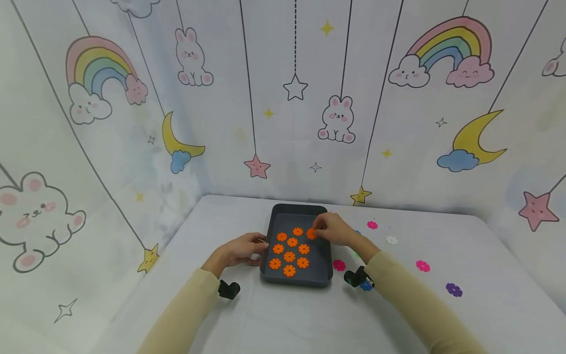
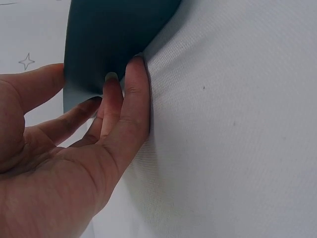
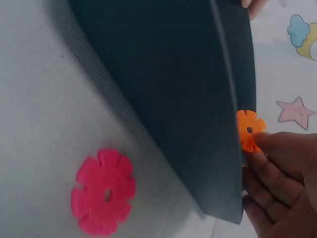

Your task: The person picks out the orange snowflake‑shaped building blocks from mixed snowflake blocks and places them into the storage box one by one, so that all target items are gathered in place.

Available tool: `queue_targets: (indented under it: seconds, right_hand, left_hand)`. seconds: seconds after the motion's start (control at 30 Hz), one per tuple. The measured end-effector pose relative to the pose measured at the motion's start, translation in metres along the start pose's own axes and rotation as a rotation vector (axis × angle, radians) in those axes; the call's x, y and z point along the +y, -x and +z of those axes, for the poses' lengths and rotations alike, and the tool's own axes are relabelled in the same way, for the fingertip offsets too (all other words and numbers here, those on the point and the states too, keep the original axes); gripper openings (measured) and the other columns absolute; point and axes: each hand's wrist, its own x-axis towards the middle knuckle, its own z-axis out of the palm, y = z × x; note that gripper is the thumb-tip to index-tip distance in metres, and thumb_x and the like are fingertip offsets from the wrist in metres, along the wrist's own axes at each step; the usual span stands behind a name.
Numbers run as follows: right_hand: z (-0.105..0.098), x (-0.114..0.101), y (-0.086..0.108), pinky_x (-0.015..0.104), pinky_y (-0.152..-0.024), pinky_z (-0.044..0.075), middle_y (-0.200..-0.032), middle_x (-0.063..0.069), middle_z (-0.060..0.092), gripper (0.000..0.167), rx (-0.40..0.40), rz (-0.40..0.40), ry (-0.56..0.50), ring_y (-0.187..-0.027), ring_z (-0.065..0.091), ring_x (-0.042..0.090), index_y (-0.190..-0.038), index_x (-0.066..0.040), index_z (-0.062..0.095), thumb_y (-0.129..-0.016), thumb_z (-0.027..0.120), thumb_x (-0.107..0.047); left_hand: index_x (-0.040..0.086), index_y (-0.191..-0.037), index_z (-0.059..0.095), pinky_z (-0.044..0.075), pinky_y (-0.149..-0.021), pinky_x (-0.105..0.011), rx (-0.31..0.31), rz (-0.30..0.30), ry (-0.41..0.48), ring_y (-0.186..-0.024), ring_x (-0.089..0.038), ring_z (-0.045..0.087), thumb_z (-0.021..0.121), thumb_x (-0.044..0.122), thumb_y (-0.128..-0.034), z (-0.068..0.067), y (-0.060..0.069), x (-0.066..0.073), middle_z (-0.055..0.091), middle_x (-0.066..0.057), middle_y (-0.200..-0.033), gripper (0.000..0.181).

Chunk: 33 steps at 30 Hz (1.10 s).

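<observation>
A dark grey rectangular tray [image 1: 318, 270] stands on the white table. Several orange notched plastic discs [image 1: 289, 256], flower-like in shape, lie spread over its floor. At the tray's left side, my left hand [image 1: 243, 248] grips the wall, thumb at the rim and fingers along the outside; in the left wrist view the thumb's tip is hidden behind the rim. Over the tray's far right part, my right hand [image 1: 335, 229] pinches one orange notched disc [image 3: 248, 130] between thumb and fingers. That disc shows at the tray's rim in the right wrist view.
Right of the tray lie loose notched discs: a pink one [image 1: 339, 265] close to it, a blue one [image 1: 366, 285] partly covered by the wrist camera, a white one [image 1: 391, 240], and a purple one [image 1: 454, 290]. A patterned cloth [image 1: 292, 137] hangs behind the table.
</observation>
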Motion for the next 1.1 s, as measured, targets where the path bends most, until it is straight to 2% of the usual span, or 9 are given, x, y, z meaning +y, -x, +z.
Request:
queue_targets:
  seconds: [0.17,0.33,0.6,0.73,0.93,1.1]
  right_hand:
    - [0.010,-0.001,-0.008,0.033,-0.077,0.057,-0.097,0.005,0.071,0.007,-0.035,-0.010,0.022,-0.085,0.064,0.016,-0.102,-0.002,0.069,-0.096,0.070,-0.004]
    - [0.016,0.002,-0.007,0.034,-0.080,0.057,-0.095,0.003,0.070,0.006,-0.029,0.021,0.092,-0.084,0.062,0.014,-0.101,-0.004,0.070,-0.095,0.070,-0.005]
    - [0.018,0.004,-0.009,0.036,-0.082,0.057,-0.095,0.003,0.070,0.009,-0.029,0.074,0.179,-0.084,0.062,0.015,-0.104,-0.005,0.071,-0.096,0.071,-0.008]
    - [0.016,0.002,-0.008,0.037,-0.084,0.057,-0.099,0.005,0.069,0.015,-0.043,0.094,0.226,-0.087,0.062,0.017,-0.110,-0.004,0.071,-0.097,0.070,-0.011]
    - [-0.003,-0.011,0.010,0.047,-0.097,0.053,-0.116,0.016,0.066,0.031,-0.046,0.046,0.241,-0.107,0.063,0.029,-0.125,0.005,0.064,-0.099,0.067,-0.012]
    - [-0.029,-0.008,0.031,0.051,-0.101,0.051,-0.123,0.020,0.065,0.036,0.013,-0.036,0.221,-0.116,0.061,0.035,-0.130,0.005,0.061,-0.100,0.067,-0.014]
  left_hand:
    - [0.000,-0.148,0.046,0.060,-0.088,-0.042,0.003,0.002,0.007,-0.108,-0.028,0.062,0.060,0.020,-0.1048,0.001,-0.001,-0.001,0.054,-0.019,-0.137,0.050]
    - [-0.001,-0.148,0.045,0.060,-0.088,-0.042,-0.018,0.009,-0.002,-0.108,-0.027,0.062,0.060,0.020,-0.1047,0.003,-0.004,0.000,0.054,-0.019,-0.137,0.050]
    - [-0.001,-0.148,0.045,0.060,-0.088,-0.043,-0.029,0.009,-0.005,-0.109,-0.028,0.062,0.060,0.019,-0.1050,0.006,-0.007,0.003,0.054,-0.019,-0.138,0.050]
    - [-0.001,-0.148,0.045,0.060,-0.089,-0.044,-0.028,0.008,-0.008,-0.110,-0.029,0.061,0.060,0.019,-0.1049,0.006,-0.008,0.006,0.053,-0.020,-0.139,0.050]
    - [-0.002,-0.149,0.043,0.060,-0.089,-0.043,-0.034,0.001,-0.017,-0.113,-0.029,0.060,0.059,0.020,-0.1055,0.008,-0.010,0.008,0.052,-0.021,-0.141,0.052]
    - [-0.003,-0.149,0.042,0.060,-0.089,-0.043,-0.033,0.006,-0.021,-0.114,-0.030,0.060,0.058,0.019,-0.1060,0.005,-0.011,0.006,0.053,-0.021,-0.140,0.051]
